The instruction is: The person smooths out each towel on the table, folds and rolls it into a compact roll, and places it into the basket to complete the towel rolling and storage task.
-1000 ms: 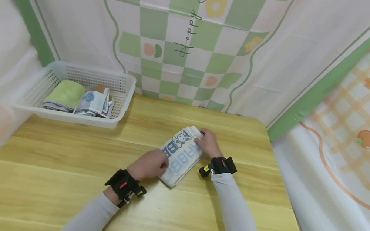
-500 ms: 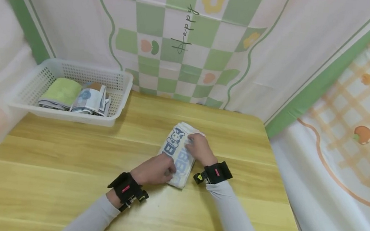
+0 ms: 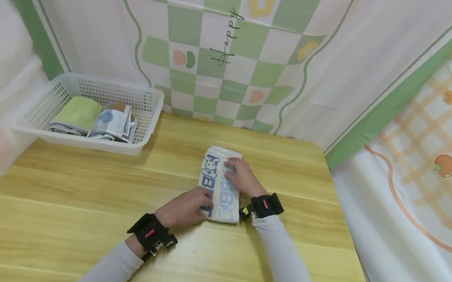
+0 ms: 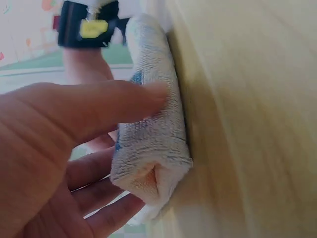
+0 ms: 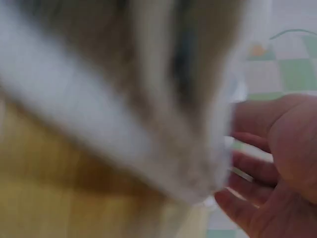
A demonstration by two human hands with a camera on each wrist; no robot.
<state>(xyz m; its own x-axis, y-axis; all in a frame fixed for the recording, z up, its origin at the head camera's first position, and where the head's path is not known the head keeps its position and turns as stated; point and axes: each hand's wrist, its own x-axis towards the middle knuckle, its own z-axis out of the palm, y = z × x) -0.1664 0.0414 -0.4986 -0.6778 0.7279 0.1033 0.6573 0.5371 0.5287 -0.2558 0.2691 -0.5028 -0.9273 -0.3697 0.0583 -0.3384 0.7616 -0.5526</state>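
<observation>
Towel: a folded white terry towel with a blue rabbit and blue letters [image 3: 220, 186] lies flat in the middle of the pale wooden table [image 3: 79, 217].
Left hand: the left hand [image 3: 185, 208] holds the near end, thumb on top and fingers under the fold, likely to keep the folds from opening.
Right hand: the right hand [image 3: 240, 177] rests on top near the far end with flat fingers, likely to press the towel smooth.
Where: the towel sits between the 2 hands, touching both.
Basket: a white plastic basket with holes [image 3: 146, 119] stands well apart at the far left, with a folded green cloth [image 3: 77, 113] and a folded printed cloth [image 3: 113, 123] inside.
</observation>
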